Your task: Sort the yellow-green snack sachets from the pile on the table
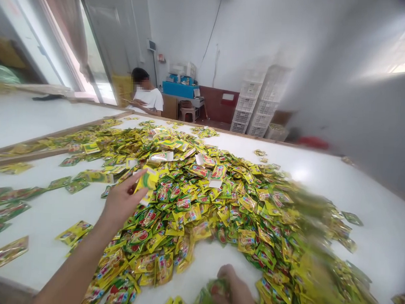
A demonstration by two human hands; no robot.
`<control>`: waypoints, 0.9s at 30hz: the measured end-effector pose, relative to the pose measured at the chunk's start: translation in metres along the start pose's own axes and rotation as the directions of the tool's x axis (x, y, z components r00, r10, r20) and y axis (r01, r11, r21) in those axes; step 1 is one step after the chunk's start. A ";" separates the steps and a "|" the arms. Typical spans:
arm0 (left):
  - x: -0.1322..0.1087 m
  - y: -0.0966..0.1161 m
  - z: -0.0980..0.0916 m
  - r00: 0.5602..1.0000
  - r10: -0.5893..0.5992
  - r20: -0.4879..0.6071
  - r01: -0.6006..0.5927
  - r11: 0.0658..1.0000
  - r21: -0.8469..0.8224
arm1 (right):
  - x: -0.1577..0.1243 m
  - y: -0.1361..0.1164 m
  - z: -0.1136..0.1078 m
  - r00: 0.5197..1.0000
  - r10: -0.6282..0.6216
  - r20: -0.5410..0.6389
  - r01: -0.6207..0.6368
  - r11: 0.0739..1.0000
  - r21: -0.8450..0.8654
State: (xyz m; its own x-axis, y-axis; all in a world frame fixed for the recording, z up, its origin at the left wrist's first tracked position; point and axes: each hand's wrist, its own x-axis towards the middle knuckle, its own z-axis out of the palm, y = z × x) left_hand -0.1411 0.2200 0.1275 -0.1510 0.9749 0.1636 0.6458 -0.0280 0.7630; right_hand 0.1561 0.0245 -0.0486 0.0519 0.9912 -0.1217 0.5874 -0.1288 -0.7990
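My left hand [123, 200] is closed around a small yellow and green carton [148, 181], held over the left side of a large heap of packets [200, 205]. The heap is made of small shiny yellow and green sachets with red pictures on them. Near the front edge, my right hand [235, 290] is low over the white table, somewhat blurred. Its fingers are curled on a green packet [216, 287]. More opened yellow cartons [218, 174] lie on top of the heap, some with white flaps showing.
The white table [321, 174] has a raised wooden edge [57, 133] on the left. Loose packets [75, 232] are scattered there. Behind the table sits a person in a white shirt [151, 99]. Stacked white crates [249, 100] and a blue machine [180, 89] stand along the wall.
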 end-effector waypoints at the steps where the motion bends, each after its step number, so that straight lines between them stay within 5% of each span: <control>1: -0.021 0.002 -0.005 0.975 -0.090 0.204 0.121 0.982 -0.146 | 0.002 -0.008 -0.013 1.000 0.030 -0.006 -0.028 0.984 0.173; 4: -0.087 0.009 0.005 0.662 -0.162 0.732 0.532 0.789 -0.308 | 0.007 -0.037 -0.042 0.998 0.057 -0.022 -0.031 0.781 0.623; 6: -0.125 0.011 0.029 0.462 -0.077 0.884 0.681 0.669 -0.298 | 0.009 -0.050 -0.053 0.996 0.074 -0.045 -0.015 0.654 0.757; 8: -0.152 0.010 0.062 0.341 -0.005 0.940 0.735 0.624 -0.264 | 0.007 -0.054 -0.059 0.982 0.140 -0.130 0.019 0.607 0.795; 10: -0.167 0.009 0.096 0.346 -0.015 0.938 0.693 0.678 -0.245 | 0.000 -0.054 -0.063 0.940 0.221 -0.261 0.071 0.621 0.781; 12: -0.174 0.010 0.123 0.422 -0.040 0.906 0.592 0.768 -0.242 | -0.009 -0.055 -0.068 0.897 0.229 -0.379 0.130 0.682 0.720; 16: -0.179 0.020 0.147 0.483 -0.004 0.876 0.434 0.870 -0.235 | -0.025 -0.063 -0.076 0.882 -0.078 -0.465 0.275 0.886 0.373; 20: -0.185 0.026 0.144 0.523 0.034 0.851 0.324 0.916 -0.235 | -0.028 -0.067 -0.074 0.883 -0.341 -0.322 0.346 0.937 -0.044; 24: -0.193 0.019 0.144 0.546 0.028 0.837 0.249 0.949 -0.194 | -0.029 -0.073 -0.077 0.940 -0.311 -0.141 0.266 0.925 -0.270; 27: -0.194 0.016 0.144 0.588 0.067 0.806 0.076 0.987 -0.138 | -0.030 -0.085 -0.086 0.950 -0.301 0.088 0.309 0.850 -0.427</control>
State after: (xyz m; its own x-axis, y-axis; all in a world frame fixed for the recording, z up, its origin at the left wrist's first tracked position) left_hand 0.0059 0.0624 0.0179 0.5578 0.7496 -0.3562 0.5226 0.0162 0.8524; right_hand 0.1740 0.0078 0.0732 -0.1986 0.9773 0.0733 0.8601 0.2097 -0.4651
